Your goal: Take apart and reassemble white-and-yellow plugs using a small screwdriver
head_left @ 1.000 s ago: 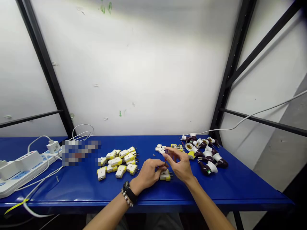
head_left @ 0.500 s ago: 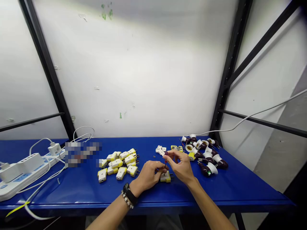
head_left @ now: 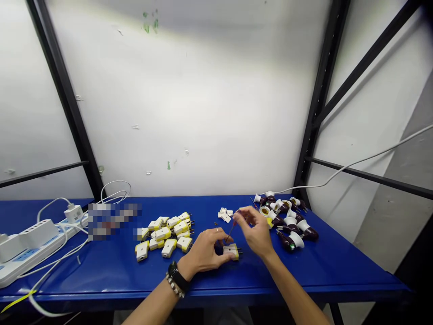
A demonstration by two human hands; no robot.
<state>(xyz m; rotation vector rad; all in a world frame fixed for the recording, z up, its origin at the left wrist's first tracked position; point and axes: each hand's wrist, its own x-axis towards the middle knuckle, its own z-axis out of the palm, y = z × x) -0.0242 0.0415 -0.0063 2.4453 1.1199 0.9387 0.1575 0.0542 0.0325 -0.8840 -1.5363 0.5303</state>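
Note:
My left hand point(head_left: 203, 253) is shut on a white-and-yellow electrical plug point(head_left: 232, 251), its fingertips pressing the plug to the blue table. My right hand point(head_left: 256, 230) pinches a thin precision screwdriver point(head_left: 232, 230) with a dark red tip end, held above the plug and tilted down to the left. Its tip is close to the plug, though contact cannot be told. Just beyond my right hand lie small white plug parts point(head_left: 225, 215). Several dark brown and white lamp holders point(head_left: 290, 225) lie further right.
A heap of several yellow-and-white plugs point(head_left: 165, 234) lies left of my hands, with tiny screws point(head_left: 215, 223) nearby. Further left stands a white power strip point(head_left: 29, 248) with cables, next to a pixelated patch point(head_left: 113, 221). Black shelf posts and a white wall border the blue table point(head_left: 203, 280).
My right hand has lifted away from the plug and moved up and right, with the screwdriver tilting more. The view has shifted slightly, and the plug turned a little under my left hand.

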